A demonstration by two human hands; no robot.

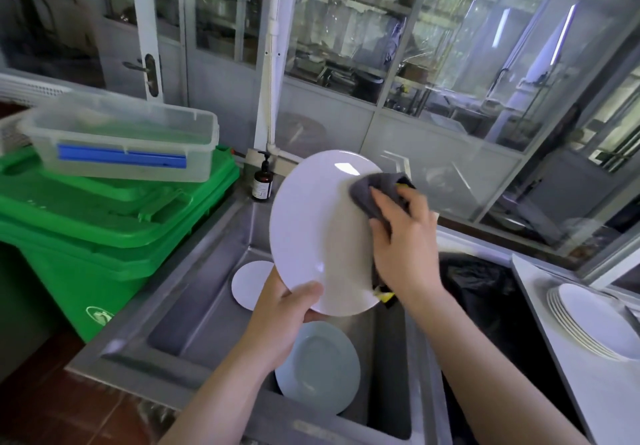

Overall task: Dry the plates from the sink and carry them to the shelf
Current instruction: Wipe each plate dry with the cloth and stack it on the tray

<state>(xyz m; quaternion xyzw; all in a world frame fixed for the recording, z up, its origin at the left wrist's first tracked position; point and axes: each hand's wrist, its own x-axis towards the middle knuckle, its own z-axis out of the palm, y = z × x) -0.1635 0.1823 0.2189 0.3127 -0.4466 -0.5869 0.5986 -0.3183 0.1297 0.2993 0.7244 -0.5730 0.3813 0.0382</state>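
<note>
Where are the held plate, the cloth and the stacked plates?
held plate (311, 223): head view, bare middle of its face.
cloth (372, 188): head view, grey fold above the fingers.
stacked plates (588, 320): head view, top plate's face, on the surface at right.

text: none readable | bottle (262, 181): white label, print too small/blurred | green bin (114, 237): white round logo low on front, no letters to make out | clear box (121, 136): blue strip, no print seen
</note>
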